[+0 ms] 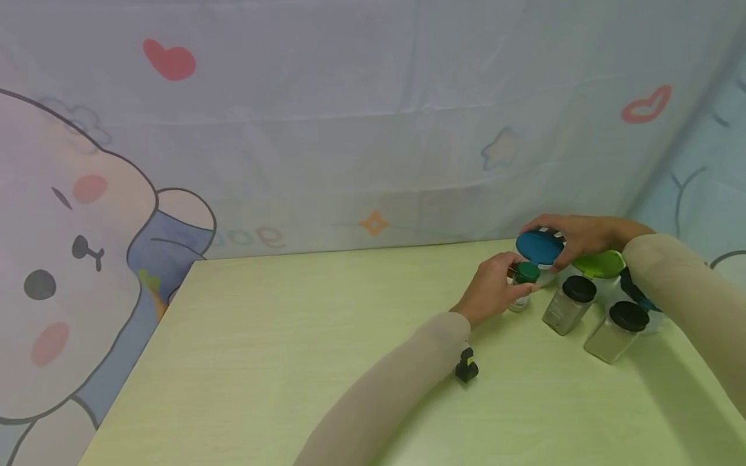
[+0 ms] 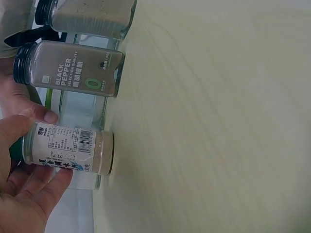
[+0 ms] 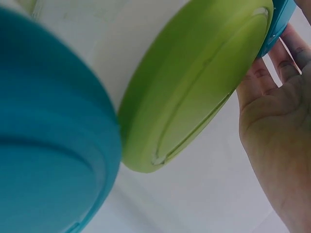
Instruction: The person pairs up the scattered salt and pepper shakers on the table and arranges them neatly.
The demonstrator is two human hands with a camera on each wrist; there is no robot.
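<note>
My left hand (image 1: pixel 489 290) grips a small seasoning bottle (image 2: pixel 63 148) with a green cap (image 1: pixel 527 272), thumb and fingers around its upper part. The bottle stands upright with its base at the tabletop. Just behind it, my right hand (image 1: pixel 583 234) spans the blue lid (image 1: pixel 540 248) of a clear container, thumb on the near side and fingers at the far side. In the right wrist view, only a piece of that lid shows by the fingers, past a lime-green lid (image 3: pixel 199 77).
A black pepper bottle (image 2: pixel 73 70) and another black-capped bottle (image 1: pixel 612 333) stand to the right. Behind them are a container with the lime-green lid and another with a blue lid (image 3: pixel 53 121), partly under the right sleeve. A printed curtain (image 1: pixel 350 129) hangs along the table's back edge.
</note>
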